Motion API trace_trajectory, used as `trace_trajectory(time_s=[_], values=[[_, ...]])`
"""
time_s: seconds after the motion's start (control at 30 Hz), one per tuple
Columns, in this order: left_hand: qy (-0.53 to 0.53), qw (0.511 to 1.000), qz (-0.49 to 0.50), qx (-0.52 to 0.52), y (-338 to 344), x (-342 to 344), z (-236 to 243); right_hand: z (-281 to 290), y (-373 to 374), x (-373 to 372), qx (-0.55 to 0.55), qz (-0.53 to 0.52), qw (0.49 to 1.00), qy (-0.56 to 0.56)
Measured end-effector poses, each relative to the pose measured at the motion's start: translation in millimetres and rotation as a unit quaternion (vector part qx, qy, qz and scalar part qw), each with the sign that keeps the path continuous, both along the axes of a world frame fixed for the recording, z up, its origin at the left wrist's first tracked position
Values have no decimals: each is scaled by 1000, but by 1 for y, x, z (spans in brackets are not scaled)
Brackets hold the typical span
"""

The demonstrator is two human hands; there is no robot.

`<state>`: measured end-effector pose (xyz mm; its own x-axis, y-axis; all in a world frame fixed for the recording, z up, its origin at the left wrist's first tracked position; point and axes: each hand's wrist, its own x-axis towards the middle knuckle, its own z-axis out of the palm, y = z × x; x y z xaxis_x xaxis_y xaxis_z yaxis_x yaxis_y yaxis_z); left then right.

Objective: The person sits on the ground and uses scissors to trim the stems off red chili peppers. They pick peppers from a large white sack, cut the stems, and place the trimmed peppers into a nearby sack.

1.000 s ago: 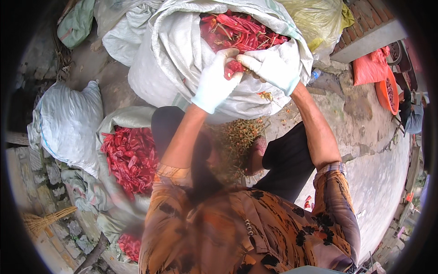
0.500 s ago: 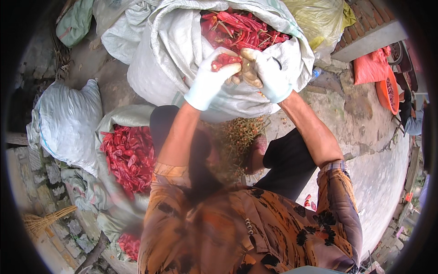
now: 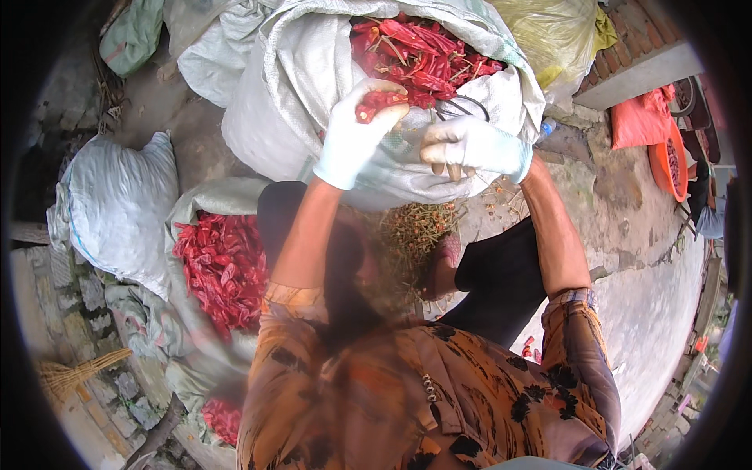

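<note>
My left hand (image 3: 356,129), in a white glove, is closed around several dried red chili peppers (image 3: 381,105) at the near rim of a big white woven sack (image 3: 274,102). More red chilies (image 3: 431,59) fill the sack's mouth just beyond. To the right, my gloved right hand (image 3: 462,147) is held over the sack's front with its fingers curled downward. What lies inside those fingers, if anything, is hidden. A thin black loop (image 3: 475,105) shows just above this hand; whether the hand holds it I cannot tell.
A second open sack of red chilies (image 3: 223,270) stands by my left leg, near a full white sack (image 3: 121,211). Chili stems (image 3: 419,231) lie heaped between my feet. At far right are a red bag (image 3: 642,121) and an orange basin (image 3: 670,164).
My right hand has moved away from the left, rightward and slightly down, and turned, its fingers now curled downward. My left hand stays nearly in place with its chilies.
</note>
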<state>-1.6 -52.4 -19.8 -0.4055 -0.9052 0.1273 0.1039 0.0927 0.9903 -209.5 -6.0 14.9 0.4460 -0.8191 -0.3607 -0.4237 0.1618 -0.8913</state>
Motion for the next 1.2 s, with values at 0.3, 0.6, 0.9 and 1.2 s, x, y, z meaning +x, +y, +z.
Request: trace_trajectory(time_s=[0.3, 0.6, 0.9, 1.2], values=[[-210, 952, 69, -211, 6, -11, -6, -9, -5, 16, -310, -145, 937, 75], [-220, 929, 63, -292, 7, -13, -12, -22, -8, 13, -128, -224, 963, -78], [-150, 949, 82, -266, 7, -11, -7, -11, -5, 3, -54, -186, 972, -135], [-235, 914, 92, -317, 4, -11, -15, -16, -7, 11, -209, -186, 960, 4]])
